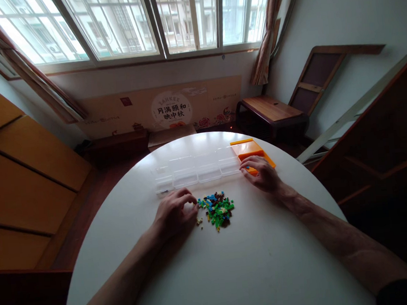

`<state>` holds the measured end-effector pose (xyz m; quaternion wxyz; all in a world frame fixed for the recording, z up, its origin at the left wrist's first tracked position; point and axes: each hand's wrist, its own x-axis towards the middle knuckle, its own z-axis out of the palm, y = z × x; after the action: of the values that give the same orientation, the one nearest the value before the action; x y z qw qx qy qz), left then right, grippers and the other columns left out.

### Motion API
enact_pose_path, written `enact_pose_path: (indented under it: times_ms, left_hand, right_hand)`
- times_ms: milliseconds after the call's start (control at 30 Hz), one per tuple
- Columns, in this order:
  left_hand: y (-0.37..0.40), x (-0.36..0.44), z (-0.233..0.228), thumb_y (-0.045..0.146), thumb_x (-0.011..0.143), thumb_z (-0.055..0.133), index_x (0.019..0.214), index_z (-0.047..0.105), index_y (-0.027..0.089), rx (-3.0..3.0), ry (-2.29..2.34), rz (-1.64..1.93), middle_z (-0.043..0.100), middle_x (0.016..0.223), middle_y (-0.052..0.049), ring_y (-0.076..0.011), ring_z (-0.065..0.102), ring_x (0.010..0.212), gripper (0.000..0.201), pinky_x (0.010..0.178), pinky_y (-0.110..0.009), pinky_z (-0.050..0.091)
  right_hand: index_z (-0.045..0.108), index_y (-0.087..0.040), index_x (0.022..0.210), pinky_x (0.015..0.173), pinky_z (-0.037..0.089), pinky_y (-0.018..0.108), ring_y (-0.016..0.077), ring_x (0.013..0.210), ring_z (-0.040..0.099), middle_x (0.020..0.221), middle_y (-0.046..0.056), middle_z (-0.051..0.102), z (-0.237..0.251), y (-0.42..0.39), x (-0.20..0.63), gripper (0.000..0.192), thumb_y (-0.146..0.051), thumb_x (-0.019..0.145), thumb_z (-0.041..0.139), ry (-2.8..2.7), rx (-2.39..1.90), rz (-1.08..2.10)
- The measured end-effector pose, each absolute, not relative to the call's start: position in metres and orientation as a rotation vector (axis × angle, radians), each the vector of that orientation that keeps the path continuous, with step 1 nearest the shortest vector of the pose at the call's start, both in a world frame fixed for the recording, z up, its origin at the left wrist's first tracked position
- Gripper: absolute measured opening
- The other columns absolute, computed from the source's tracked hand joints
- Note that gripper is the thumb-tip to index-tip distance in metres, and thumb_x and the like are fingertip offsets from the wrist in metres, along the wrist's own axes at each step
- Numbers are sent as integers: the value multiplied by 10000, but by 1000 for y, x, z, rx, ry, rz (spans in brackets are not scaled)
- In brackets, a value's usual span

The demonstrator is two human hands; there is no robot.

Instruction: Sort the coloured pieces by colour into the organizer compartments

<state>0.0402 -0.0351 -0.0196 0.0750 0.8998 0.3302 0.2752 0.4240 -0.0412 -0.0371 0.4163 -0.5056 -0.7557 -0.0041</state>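
1. I judged that the brick pile [220,211] called for light fingertip pinches, one piece apiece.
2. It lay just right of my left hand [175,212], curled narrow; I couldn't tell its hold.
3. My right hand [264,175] bent over the orange box [268,158], fingers around a blue piece [247,167]; whether gripped, I couldn't tell.

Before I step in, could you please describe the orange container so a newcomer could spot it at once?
Find the round white table, then look toward its far right edge. Partly behind the right hand sits the orange container, its bright colour setting it apart from the clear compartments to its left.
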Motion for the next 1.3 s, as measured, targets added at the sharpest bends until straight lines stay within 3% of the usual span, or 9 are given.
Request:
enact_pose_path:
  times_ms: [200,367,500,767,967,1300]
  left_hand:
    - [-34,42,-20,257,1045,706,969,772,217,2607,962,944,726,981,-24,-118,615,704,108,709,-272,491]
    - [-39,54,-17,284,1089,681,1017,760,187,2342,897,1063,698,1034,-54,-109,651,740,144,631,-226,498]
    - [-43,66,-19,283,1079,696,1005,767,188,2252,875,1033,690,997,-48,-115,643,750,141,634,-221,510]
    - [-50,77,-25,362,1089,698,1009,777,194,2179,851,893,692,999,-50,-137,648,803,202,714,-251,520]
    - [-54,83,-25,356,1098,675,1028,775,196,2153,777,873,713,1020,-61,-159,666,870,201,822,-285,535]
    - [-51,85,-26,398,1105,670,1051,773,192,2114,750,832,708,1029,-64,-164,669,883,237,832,-289,533]
  right_hand:
    - [782,-244,989,1063,561,498,290,1085,753,1101,70,814,-35,-42,421,101,-231,1020,687,-1912,-1229,-31]
    - [753,-259,960,1178,501,538,247,992,745,1027,31,808,-24,-53,402,93,-209,1021,703,-1990,-1064,-34]
    - [729,-257,1000,1156,532,504,217,959,740,1024,24,807,-17,-67,374,60,-206,1026,712,-2080,-873,47]
    - [736,-260,1176,1175,539,452,190,967,768,1078,19,834,-25,-73,352,96,-273,1083,716,-2256,-659,-19]
    - [739,-257,1133,1175,531,430,176,942,754,1062,9,831,-29,-70,352,58,-290,1087,727,-2269,-604,-94]
    - [726,-247,1099,1171,526,412,169,921,735,1039,0,828,-29,-70,348,30,-255,1093,697,-2260,-593,-124]
